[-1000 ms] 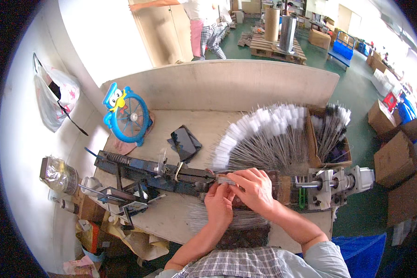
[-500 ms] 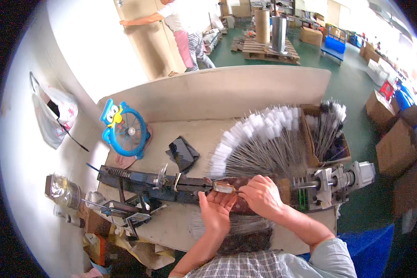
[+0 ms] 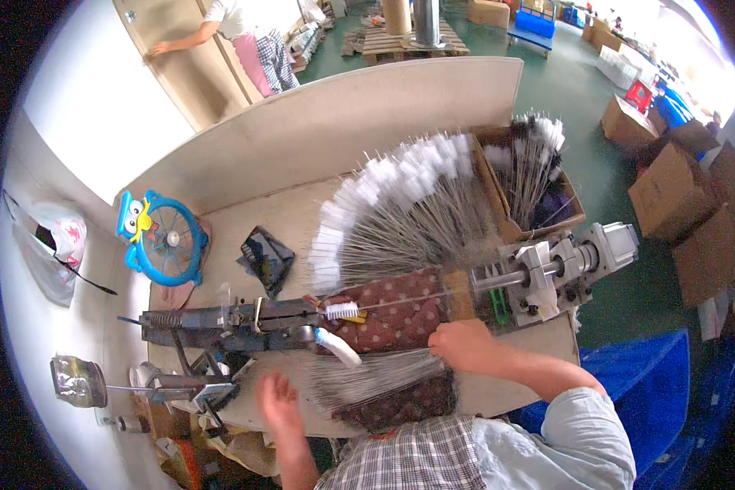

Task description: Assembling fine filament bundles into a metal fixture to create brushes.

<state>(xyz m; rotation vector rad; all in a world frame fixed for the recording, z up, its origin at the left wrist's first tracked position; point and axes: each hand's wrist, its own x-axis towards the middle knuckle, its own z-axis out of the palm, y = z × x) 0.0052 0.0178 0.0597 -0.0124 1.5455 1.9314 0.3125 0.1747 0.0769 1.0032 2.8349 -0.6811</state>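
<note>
A small white-bristled brush lies across the middle of the bench machine, its thin wire stem running right toward a metal shaft. Below it a curved white piece sticks out from the machine's dark bar. My right hand has its fingers bent together at the right end of a bundle of loose wires; whatever it pinches is hidden. Away from the machine, my left hand hovers left of the wires, blurred, fingers loosely apart and holding nothing. Brown polka-dot cloth lies under the brush.
Finished white brushes fan out behind the machine, beside a cardboard box of more brushes. A blue toy-shaped fan and a dark plastic packet stand to the left. A motor unit is at right; a person stands beyond.
Both hands have come away from the brush: the left moved down and left, the right down to the wires. The white brush now shows uncovered. My view has shifted, moving the scene leftward and up.
</note>
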